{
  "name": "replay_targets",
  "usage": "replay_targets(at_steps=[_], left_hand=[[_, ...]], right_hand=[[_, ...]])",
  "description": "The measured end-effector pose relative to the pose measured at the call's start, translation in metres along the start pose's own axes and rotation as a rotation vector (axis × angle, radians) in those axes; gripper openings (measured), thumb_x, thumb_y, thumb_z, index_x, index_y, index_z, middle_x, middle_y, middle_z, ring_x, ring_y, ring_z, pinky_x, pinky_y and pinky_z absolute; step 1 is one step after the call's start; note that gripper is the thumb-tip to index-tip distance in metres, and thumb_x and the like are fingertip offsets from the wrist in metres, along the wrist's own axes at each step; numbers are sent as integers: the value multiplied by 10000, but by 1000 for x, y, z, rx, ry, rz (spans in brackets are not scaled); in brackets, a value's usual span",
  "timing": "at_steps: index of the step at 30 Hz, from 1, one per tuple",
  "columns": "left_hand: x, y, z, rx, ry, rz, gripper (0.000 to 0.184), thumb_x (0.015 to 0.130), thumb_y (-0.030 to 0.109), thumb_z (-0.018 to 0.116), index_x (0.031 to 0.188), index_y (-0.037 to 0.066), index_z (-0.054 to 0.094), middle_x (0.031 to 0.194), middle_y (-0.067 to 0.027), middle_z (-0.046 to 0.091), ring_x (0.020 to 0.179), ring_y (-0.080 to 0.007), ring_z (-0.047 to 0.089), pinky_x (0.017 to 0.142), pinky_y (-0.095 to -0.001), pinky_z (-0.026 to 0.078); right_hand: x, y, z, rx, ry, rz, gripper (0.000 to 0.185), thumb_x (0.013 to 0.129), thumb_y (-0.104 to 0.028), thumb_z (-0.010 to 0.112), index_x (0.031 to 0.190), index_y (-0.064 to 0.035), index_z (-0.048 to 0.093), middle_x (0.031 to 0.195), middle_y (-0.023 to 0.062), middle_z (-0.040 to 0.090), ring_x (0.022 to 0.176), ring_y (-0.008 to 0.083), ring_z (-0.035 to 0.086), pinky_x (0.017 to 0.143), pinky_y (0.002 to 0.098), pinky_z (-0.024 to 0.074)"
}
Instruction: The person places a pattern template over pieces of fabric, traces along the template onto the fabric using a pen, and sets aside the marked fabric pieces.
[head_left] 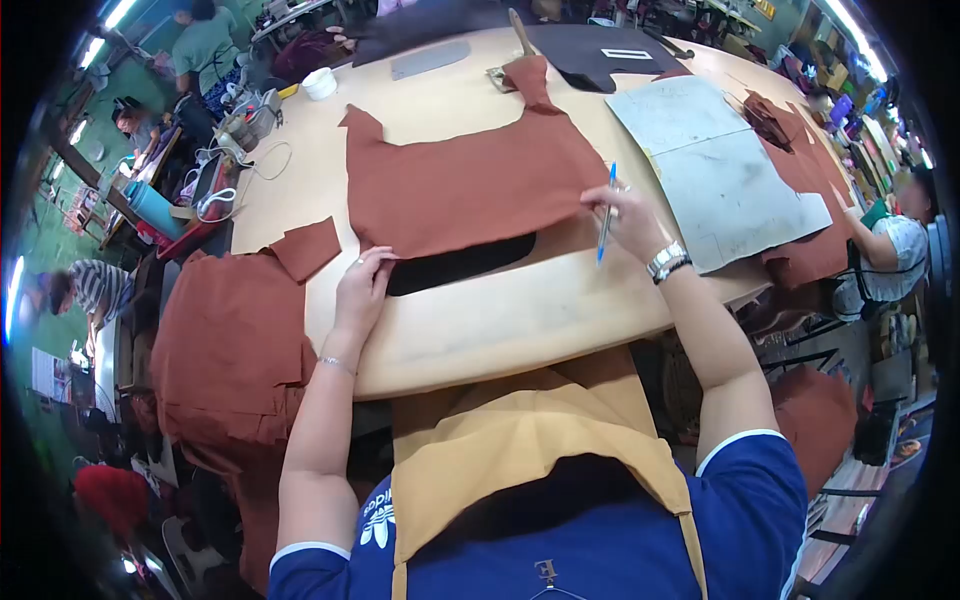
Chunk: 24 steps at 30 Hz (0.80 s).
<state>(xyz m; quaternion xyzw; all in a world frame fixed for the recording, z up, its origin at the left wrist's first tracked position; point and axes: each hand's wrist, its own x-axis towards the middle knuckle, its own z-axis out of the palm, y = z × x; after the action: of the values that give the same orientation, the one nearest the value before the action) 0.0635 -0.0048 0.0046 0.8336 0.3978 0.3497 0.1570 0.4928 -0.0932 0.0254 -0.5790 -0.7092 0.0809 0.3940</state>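
Observation:
A large reddish-brown leather piece with a curved cutout along its far side spreads over the pale table. My left hand is closed on its near left corner. At its near right corner, my right hand pinches the edge and also carries a blue pen between its fingers. A black oblong patch shows just below the leather's near edge; whether it is a separate piece I cannot tell. Right of the leather lies a worn grey-white pattern sheet.
More brown leather hangs over the table's left edge, and another piece lies under the pattern sheet. A wooden-handled tool, a white roll and dark sheets are at the back. A co-worker is at the right.

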Motion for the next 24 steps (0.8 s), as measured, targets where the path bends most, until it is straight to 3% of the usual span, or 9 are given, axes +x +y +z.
replay_targets(at_steps=[3,7,8,14,17,20,22,23,24], left_hand=[[-16,17,-16,80,-51,-35,113,895,93,593,987,49,642,1077,-117,668,987,-313,625,859,-378,484],[-49,24,-29,176,-100,65,120,853,75,625,967,78,661,1084,-101,664,990,-299,618,857,-396,475],[-56,24,-29,137,-104,51,127,841,66,633,963,84,668,1080,-101,663,989,-294,617,857,-395,476],[-84,39,-42,22,-115,19,174,805,27,660,957,103,699,1011,-100,664,934,-258,625,836,-373,482],[-89,43,-42,-126,-126,-87,106,844,85,643,936,78,694,978,-107,663,908,-260,625,825,-364,483],[-92,30,-49,-82,-253,-146,143,883,172,618,910,51,688,953,-116,662,909,-274,625,835,-364,479],[-80,34,-46,-87,-82,-97,192,890,218,611,911,40,680,981,-130,657,932,-289,619,854,-373,471],[-73,36,-43,-92,4,-73,218,894,242,608,912,35,676,995,-136,655,944,-297,616,863,-378,467],[-63,35,-41,14,70,-78,278,889,259,622,1069,49,648,1028,-157,639,984,-313,602,882,-393,458]], right_hand=[[-30,-17,0,-121,-21,-91,181,768,17,675,925,-72,670,920,81,711,867,276,653,778,357,515],[-64,-39,-5,-168,-87,-164,183,737,-24,721,898,-98,674,930,45,714,911,241,647,835,378,493],[-73,-41,-3,-157,-101,-131,182,729,-32,725,882,-117,675,943,24,713,937,216,643,899,398,474],[-101,-51,-13,-173,-139,-118,213,710,-54,742,892,-130,662,917,4,702,908,204,650,973,448,441],[-101,-56,-15,-127,-124,-102,182,733,-128,774,876,-124,662,847,20,690,823,219,645,959,433,451],[-93,-60,-21,-122,-119,-76,191,749,-194,790,875,-117,670,803,48,676,738,234,627,922,405,470],[-78,-54,-25,-151,-91,-82,209,759,-231,794,878,-105,676,778,67,664,685,248,610,894,376,484],[-68,-48,-26,-156,-61,23,220,766,-230,789,901,-100,674,782,71,661,671,253,607,873,366,488],[-56,-40,-24,-161,-27,127,232,772,-230,785,924,-94,673,786,75,658,658,258,605,851,355,493]])
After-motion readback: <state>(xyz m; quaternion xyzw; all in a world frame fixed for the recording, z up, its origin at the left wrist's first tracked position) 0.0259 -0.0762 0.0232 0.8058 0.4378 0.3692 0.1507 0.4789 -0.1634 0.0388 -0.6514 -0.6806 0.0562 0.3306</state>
